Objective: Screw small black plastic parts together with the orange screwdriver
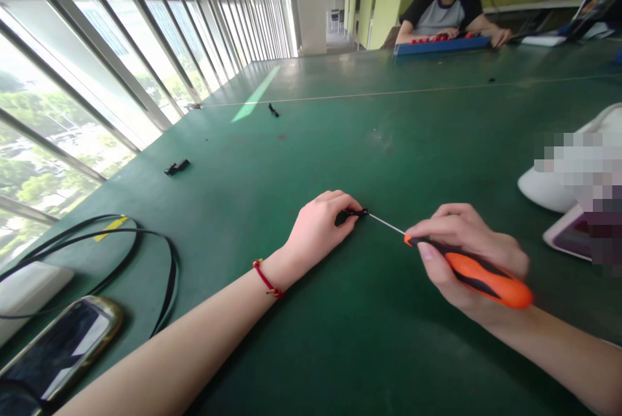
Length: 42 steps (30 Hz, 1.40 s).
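My left hand (323,221), with a red bracelet on its wrist, pinches a small black part (358,212) low over the green table (311,157). In my right hand (466,247) is a screwdriver (490,280) with an orange and black handle, held at a slant. Its thin metal shaft points left, and the tip meets the black part beside my left fingertips. The fingers partly cover the black part, so its full shape is hidden.
Two small black pieces (177,166) (273,110) lie farther left. A phone (63,345), black cable (172,267) and white box (29,293) are at lower left. White objects (549,183) stand right. Across the table, a person (447,14) sits behind a blue tray (442,46).
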{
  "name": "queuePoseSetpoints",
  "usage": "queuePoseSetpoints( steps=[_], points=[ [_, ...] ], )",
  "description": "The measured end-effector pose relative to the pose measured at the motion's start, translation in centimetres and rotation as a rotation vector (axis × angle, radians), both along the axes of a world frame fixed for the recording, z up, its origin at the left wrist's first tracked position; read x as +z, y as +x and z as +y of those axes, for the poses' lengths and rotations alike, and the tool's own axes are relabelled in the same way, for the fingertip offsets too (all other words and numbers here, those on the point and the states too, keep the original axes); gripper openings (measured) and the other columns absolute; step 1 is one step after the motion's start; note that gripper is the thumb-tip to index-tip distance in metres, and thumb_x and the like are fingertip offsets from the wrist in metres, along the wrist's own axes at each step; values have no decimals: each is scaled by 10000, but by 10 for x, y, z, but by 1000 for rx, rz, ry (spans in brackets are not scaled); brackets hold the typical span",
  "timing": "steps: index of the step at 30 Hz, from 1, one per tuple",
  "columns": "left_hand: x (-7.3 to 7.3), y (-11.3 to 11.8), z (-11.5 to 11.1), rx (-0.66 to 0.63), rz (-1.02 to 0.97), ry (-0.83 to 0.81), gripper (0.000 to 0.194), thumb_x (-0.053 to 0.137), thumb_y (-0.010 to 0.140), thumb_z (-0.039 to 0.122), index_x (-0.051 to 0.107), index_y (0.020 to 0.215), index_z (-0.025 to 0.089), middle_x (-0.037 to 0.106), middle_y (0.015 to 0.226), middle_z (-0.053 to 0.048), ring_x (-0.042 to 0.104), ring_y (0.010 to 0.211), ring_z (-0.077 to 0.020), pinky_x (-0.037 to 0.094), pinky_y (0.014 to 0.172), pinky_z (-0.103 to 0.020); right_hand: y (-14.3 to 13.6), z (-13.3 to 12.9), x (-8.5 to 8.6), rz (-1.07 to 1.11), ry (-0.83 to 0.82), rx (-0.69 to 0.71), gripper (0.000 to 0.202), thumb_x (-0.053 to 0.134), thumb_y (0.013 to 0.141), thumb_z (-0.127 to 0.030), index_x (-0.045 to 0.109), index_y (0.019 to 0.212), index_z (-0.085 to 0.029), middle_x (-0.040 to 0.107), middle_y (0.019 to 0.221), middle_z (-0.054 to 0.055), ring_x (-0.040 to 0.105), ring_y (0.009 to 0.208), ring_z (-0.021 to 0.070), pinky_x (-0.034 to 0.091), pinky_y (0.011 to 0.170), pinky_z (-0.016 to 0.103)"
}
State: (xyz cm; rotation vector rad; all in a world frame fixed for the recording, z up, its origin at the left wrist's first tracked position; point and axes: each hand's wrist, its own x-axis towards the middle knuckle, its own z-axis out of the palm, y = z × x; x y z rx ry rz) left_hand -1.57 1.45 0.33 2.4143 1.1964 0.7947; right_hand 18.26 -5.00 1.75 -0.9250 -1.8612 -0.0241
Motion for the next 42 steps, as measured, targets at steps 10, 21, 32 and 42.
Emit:
queuePoseSetpoints(
  steps=[10,21,32,42],
  points=[
    [2,0,2,18,-55,-84,170,558,786,177,679,898,218,696,913,3,599,878,-172,483,803,-307,11,37,-15,14,-336,-46,18,607,802,-224,616,818,-221,648,794,8,612,726,163,451,697,317],
    [1,0,4,26,-56,-50,146,579,789,229,671,896,191,680,915,-25,583,891,-182,463,831,-326,-6,53,-12,-127,-473,9,44,572,816,-229,591,853,-215,667,866,21,607,731,166,439,730,317],
    [2,0,1,38,-34,7,132,569,810,244,689,853,209,676,856,-16,559,849,-179,453,785,-313,-5,57,-22,-398,-375,-1,128,594,809,-271,598,926,-220,630,877,31,577,835,206,362,842,398],
    [1,0,5,36,-128,-44,113,601,791,253,695,825,201,690,845,-10,580,832,-170,453,796,-316,-5,60,-26,-404,-340,4,109,595,808,-229,597,916,-211,631,861,26,578,822,196,375,823,369]
  ],
)
